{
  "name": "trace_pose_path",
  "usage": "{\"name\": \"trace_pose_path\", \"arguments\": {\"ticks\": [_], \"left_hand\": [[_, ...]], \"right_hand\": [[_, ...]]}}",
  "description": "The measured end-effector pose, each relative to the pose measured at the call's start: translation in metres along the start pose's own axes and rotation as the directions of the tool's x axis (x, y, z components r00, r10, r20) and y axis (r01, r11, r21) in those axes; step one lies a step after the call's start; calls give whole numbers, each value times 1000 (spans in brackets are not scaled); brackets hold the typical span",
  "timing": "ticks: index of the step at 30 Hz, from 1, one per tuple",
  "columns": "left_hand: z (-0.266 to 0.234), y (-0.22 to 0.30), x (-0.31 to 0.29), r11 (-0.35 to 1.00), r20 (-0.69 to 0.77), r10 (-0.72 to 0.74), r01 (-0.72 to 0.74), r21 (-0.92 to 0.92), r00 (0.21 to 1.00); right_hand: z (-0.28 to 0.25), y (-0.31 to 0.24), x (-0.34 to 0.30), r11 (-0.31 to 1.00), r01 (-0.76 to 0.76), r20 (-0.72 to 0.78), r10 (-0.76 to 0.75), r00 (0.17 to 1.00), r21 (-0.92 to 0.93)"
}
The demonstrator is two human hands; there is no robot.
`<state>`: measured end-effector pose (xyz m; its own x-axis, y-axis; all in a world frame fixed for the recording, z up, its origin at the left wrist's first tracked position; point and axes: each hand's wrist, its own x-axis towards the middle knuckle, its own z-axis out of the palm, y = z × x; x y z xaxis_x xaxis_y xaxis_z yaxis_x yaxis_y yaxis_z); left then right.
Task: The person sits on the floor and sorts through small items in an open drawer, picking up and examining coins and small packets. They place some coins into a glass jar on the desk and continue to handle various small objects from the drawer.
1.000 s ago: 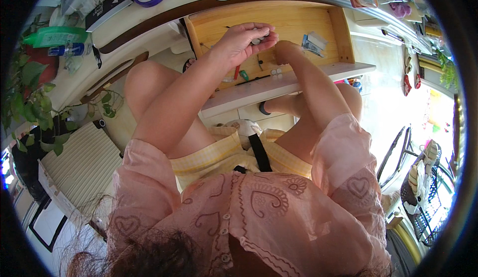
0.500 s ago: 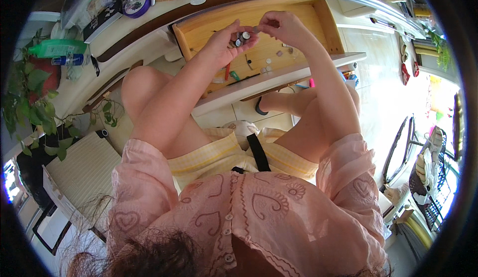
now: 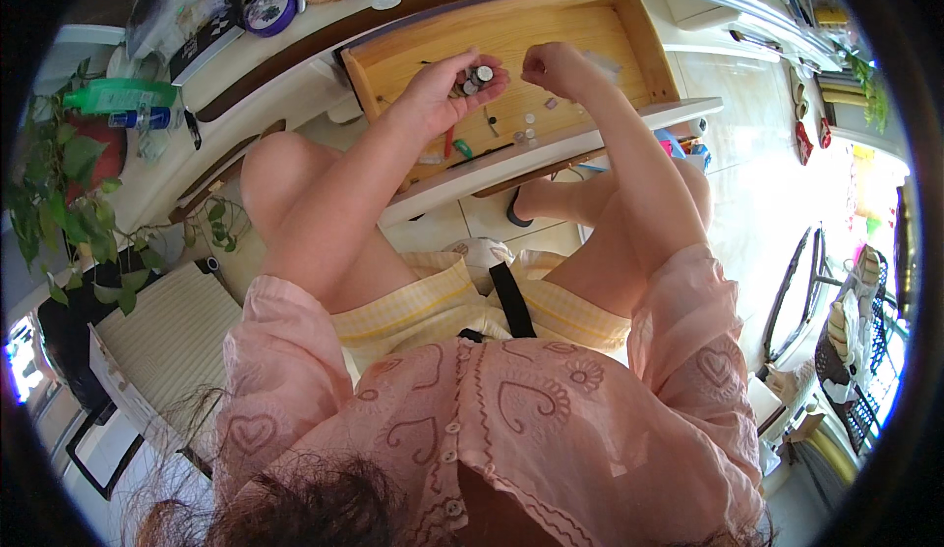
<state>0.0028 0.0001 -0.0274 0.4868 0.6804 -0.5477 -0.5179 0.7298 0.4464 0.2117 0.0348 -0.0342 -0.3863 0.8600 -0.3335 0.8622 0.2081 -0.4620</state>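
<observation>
My left hand [image 3: 447, 90] is cupped palm up over the open wooden drawer [image 3: 393, 51]. Small round silver and dark coins [image 3: 476, 81] lie heaped in its palm, held by curled fingers. To its right, apart from it, my right hand [image 3: 553, 70] hangs over the drawer with fingers bent together; whatever is in them, if anything, is hidden. Below the hands, the drawer holds a few small round pale pieces [image 3: 529, 118], a small pinkish block [image 3: 551, 103], a green item [image 3: 463, 148], a red stick [image 3: 448, 142] and a thin dark stick [image 3: 484, 155].
The drawer's white front [image 3: 551, 159] crosses above my knees. Behind it, the tabletop bears a round purple container [image 3: 268, 9] and other clutter. A green bottle [image 3: 118, 96] and a leafy plant [image 3: 74, 183] are at the left. A cream-topped seat [image 3: 162, 336] stands lower left.
My right hand has drawn away from the coins at my left fingertips, moving slightly right and down. My left hand has opened a little and still holds the coins.
</observation>
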Motion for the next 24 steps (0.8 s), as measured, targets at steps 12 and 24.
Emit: {"name": "trace_pose_path", "arguments": {"ticks": [12,24], "left_hand": [[-12,6,-11,991,72,80,-87,100,994],[-15,8,-1,996,72,79,-82,41,994]], "right_hand": [[46,-7,30,844,-152,456,420,784,-515],[57,-25,27,765,-140,409,479,777,-629]]}}
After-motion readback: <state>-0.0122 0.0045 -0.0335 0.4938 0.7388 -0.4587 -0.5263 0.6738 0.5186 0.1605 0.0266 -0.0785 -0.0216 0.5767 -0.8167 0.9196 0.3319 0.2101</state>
